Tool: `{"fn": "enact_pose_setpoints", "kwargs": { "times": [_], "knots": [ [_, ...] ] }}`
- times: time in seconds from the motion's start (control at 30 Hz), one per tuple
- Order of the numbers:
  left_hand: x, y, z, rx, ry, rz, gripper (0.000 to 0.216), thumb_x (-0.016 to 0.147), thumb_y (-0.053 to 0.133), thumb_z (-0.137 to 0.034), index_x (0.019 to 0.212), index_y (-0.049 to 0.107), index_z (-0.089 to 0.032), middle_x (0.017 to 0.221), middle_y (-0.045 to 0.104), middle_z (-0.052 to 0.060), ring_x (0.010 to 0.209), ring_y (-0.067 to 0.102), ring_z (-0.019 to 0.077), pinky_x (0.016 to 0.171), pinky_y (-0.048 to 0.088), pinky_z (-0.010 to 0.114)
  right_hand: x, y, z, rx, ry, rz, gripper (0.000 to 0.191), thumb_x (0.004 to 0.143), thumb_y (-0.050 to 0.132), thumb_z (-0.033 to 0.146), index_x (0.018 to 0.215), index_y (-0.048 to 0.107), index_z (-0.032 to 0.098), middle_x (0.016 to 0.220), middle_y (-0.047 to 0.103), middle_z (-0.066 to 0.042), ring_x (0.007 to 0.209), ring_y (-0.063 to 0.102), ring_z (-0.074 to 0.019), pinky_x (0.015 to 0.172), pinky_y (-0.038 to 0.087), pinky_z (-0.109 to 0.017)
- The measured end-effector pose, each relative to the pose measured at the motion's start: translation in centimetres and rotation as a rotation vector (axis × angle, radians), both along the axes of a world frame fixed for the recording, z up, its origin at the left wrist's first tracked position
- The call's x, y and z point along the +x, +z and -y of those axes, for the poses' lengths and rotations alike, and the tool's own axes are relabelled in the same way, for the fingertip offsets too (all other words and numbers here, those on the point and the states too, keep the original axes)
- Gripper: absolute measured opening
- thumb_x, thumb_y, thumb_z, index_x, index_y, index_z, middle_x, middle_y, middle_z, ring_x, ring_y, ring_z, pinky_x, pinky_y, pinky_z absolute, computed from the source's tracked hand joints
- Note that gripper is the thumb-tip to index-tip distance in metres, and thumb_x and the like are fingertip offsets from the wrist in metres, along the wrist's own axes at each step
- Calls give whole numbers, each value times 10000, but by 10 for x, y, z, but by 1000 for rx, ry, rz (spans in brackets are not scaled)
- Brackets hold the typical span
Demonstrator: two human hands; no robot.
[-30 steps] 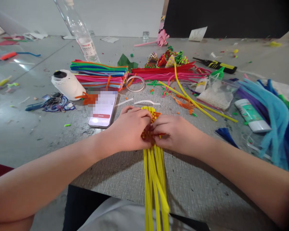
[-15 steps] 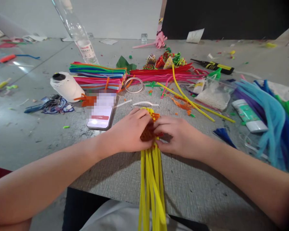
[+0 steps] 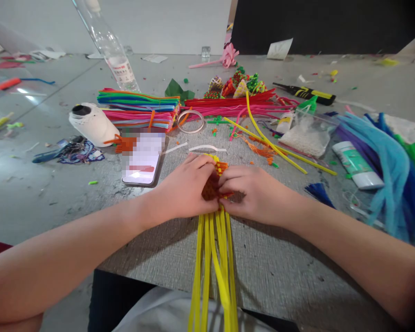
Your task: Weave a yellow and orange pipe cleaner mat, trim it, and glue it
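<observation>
My left hand [image 3: 190, 186] is curled round the left side of a small woven piece [image 3: 222, 167] of orange and yellow strands. On its other side my right hand [image 3: 247, 189] pinches it, fingertips against the piece's lower edge, where a bit of red shows. Long yellow pipe cleaners [image 3: 212, 263] hang from the piece toward my lap, over the table's front edge. Both hands hide much of the weave. Two loose yellow pipe cleaners [image 3: 280, 150] lie beyond my right hand.
A lit phone [image 3: 143, 159] and a white roll [image 3: 92, 124] lie left. Bundled coloured pipe cleaners [image 3: 138, 108] and a tape ring [image 3: 191, 121] sit beyond my hands. At right are a bag of white beads [image 3: 306, 136], a tube [image 3: 358, 165] and blue strands [image 3: 389, 180]. Behind stands a bottle [image 3: 115, 60].
The hanging yellow pipe cleaners have spread apart and swung a little left. Both hands keep their hold on the woven piece, with small finger shifts.
</observation>
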State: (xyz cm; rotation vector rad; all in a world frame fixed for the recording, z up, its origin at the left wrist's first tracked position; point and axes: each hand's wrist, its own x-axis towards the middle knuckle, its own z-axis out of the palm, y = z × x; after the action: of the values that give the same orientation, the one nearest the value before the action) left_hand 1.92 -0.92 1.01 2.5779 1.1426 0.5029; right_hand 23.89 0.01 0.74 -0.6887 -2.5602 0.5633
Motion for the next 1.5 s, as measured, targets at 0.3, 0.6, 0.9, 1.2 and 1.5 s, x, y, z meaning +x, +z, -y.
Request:
{"fn": "enact_pose_setpoints", "kwargs": {
  "times": [0.3, 0.6, 0.9, 1.2, 1.5],
  "knots": [
    [-5, 0, -1, 7, -38, 20, 314, 826, 747, -318, 1085, 653, -168, 1304, 649, 161, 1304, 594, 358, 1140, 509, 527, 13, 7, -12, -86, 112, 3, 233, 882, 643, 63, 996, 794, 198, 1087, 816, -84, 996, 764, -214, 906, 582, -338],
    [-11, -1, -7, 12, -91, 29, 340, 897, 746, -409, 1123, 671, -165, 1314, 647, 163, 1290, 610, 343, 1132, 510, 516, 13, 9, -13, -76, 133, 3, 171, 945, 643, 104, 938, 785, 198, 1082, 819, -93, 1005, 763, -215, 925, 583, -355],
    [-31, 13, -5, -133, -244, 60, 114, 870, 732, -237, 972, 716, -189, 1305, 677, 136, 1269, 670, 285, 1132, 521, 441, -15, 12, 6, -33, -19, 76, 79, 881, 699, 126, 878, 765, 170, 1004, 765, -117, 1003, 713, -272, 900, 558, -398],
    [-31, 14, -4, -102, -256, 11, 90, 836, 718, -211, 923, 708, -186, 1079, 716, 97, 1043, 716, 258, 958, 579, 386, -27, 7, 3, -21, -39, 122, 117, 820, 707, 101, 728, 735, 166, 874, 728, -83, 879, 675, -241, 781, 511, -358],
    [-31, 10, -9, -50, -350, -24, 139, 925, 642, -191, 834, 743, -220, 901, 749, 61, 1058, 716, 264, 1002, 557, 403, -31, 9, 1, 45, -12, 139, 225, 844, 657, 91, 640, 667, 183, 767, 688, -55, 800, 637, -210, 728, 476, -332]
  ]
}}
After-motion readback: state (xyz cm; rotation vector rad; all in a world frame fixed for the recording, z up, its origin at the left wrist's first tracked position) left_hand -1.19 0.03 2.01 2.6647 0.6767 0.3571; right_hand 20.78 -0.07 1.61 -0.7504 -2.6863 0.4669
